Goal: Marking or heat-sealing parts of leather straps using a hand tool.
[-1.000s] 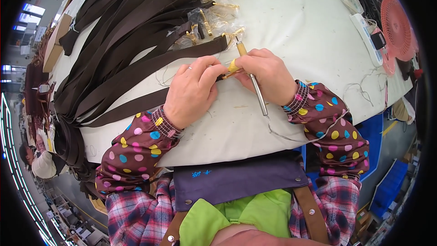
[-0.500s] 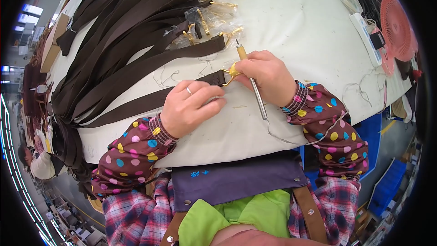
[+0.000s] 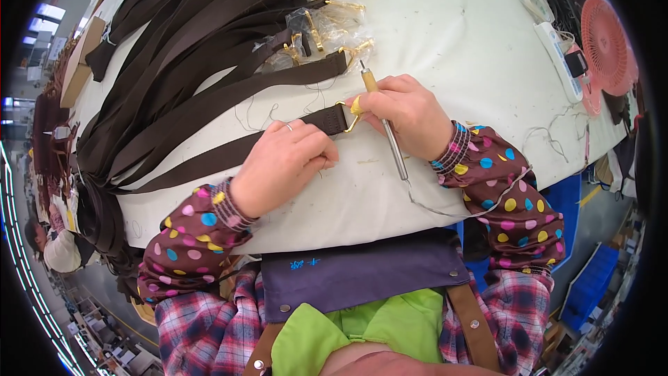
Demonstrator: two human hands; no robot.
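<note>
Between my right thumb and fingers is a corded pen-shaped tool (image 3: 394, 147) with a metal shaft and a yellowish upper part, its thin dark tip pointing up and away. The fingertips of my right hand (image 3: 410, 115) also meet the gold metal ring (image 3: 353, 125) at the end of a dark brown webbing strap (image 3: 327, 120). My left hand (image 3: 284, 167) lies over the near edge of that strap, short of the ring. Its fingers are curled in; what they hold, if anything, is hidden. A second strap (image 3: 278, 83) with gold hardware lies just beyond.
More brown straps (image 3: 181, 49) fan across the left of the white table (image 3: 445, 21), their gold hardware in clear plastic wrap (image 3: 327, 21). At the right stand a pink fan (image 3: 604, 45) and a white power strip (image 3: 559, 63). The tool's cord (image 3: 445, 216) trails past my right sleeve.
My left hand has drawn back left and toward me, showing more of the strap's end by the ring. The right hand and the tool have hardly moved.
</note>
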